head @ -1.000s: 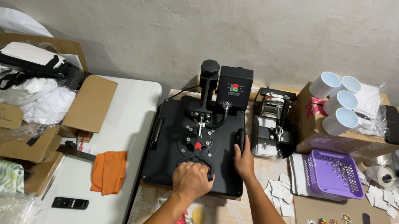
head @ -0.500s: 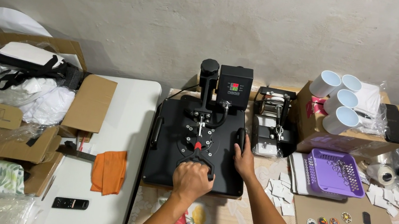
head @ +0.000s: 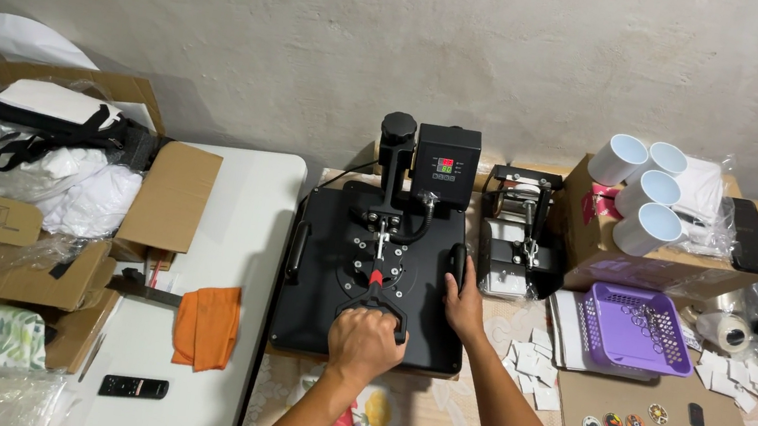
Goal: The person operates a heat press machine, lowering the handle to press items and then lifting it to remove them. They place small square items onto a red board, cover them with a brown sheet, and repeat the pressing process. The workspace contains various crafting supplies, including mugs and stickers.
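Fingers of left hand (head: 365,342) still gripping heat press (head: 311,273) handle, right hand (head: 463,299) unmoved

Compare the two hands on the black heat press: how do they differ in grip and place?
The left hand is closed in a fist around the press's front lever handle, at the middle of the plate; the right hand lies open, fingers spread flat against the side handle at the plate's right edge. The left hand sits nearer the person, the right farther back. Both are bare and touch the same heat press, which is shut flat.
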